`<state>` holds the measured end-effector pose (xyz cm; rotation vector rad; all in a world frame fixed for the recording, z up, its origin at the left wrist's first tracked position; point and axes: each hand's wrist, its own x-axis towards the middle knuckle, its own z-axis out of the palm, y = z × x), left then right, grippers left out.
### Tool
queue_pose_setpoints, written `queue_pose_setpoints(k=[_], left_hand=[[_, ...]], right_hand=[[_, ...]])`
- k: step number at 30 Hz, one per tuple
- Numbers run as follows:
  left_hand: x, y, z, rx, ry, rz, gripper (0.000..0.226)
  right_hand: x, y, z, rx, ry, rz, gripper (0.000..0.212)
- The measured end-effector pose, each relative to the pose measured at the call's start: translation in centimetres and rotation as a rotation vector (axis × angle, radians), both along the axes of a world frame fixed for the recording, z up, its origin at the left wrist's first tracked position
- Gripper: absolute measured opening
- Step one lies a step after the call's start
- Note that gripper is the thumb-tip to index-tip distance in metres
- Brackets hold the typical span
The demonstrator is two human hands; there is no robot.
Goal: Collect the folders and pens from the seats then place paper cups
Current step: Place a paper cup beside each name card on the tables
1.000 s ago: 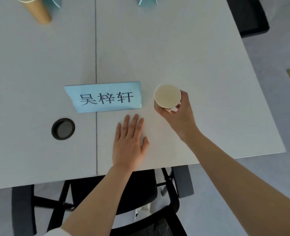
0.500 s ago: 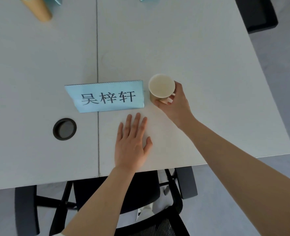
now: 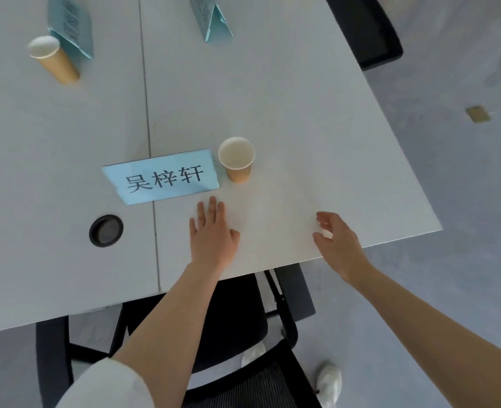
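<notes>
A brown paper cup (image 3: 237, 160) with a white inside stands upright on the white table (image 3: 302, 107), right beside a light blue name card (image 3: 162, 179). My right hand (image 3: 336, 245) hovers near the table's front edge, well to the lower right of the cup, fingers loosely curled and holding nothing. My left hand (image 3: 212, 234) lies flat on the table just below the name card, fingers together and stretched out. A second paper cup (image 3: 53, 58) stands at the far left by another name card (image 3: 72, 28).
A third folded name card (image 3: 211, 20) stands at the far middle. A round black cable grommet (image 3: 106, 230) sits in the table at the left. A black office chair (image 3: 234, 328) is tucked under the front edge; another dark chair (image 3: 367, 28) stands at the far right.
My right hand set the cup down beside the name card, let go of it, and pulled back toward the table's front edge. My left hand stayed flat on the table.
</notes>
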<state>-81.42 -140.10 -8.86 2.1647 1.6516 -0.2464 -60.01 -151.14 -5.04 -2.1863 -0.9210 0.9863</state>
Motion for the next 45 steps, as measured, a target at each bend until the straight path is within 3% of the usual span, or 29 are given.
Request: queue_pose_setpoints(k=[5, 17, 23, 30, 45], left_hand=[[3.6, -4.5, 2.6, -0.145, 0.004, 0.063, 0.066], [24.4, -23.6, 10.3, -0.06, -0.451, 0.168, 0.043], [33.6, -27.8, 11.7, -0.078, -0.539, 0.178, 0.032], [39.6, -25.2, 13.0, -0.05, -0.589, 0.196, 0.032], [53.1, -5.2, 14.6, -0.029, -0.612, 0.435, 0.022]], right_hand=[[3.9, -5.8, 2.1, -0.014, 0.044, -0.081, 0.036], [20.5, -21.5, 7.9, 0.037, 0.086, -0.095, 0.031], [28.7, -24.4, 9.9, 0.08, 0.092, -0.093, 0.027], [35.8, -21.2, 10.7, 0.112, 0.107, -0.095, 0.024], [50.7, 2.0, 12.8, 0.127, 0.063, 0.137, 0.025]])
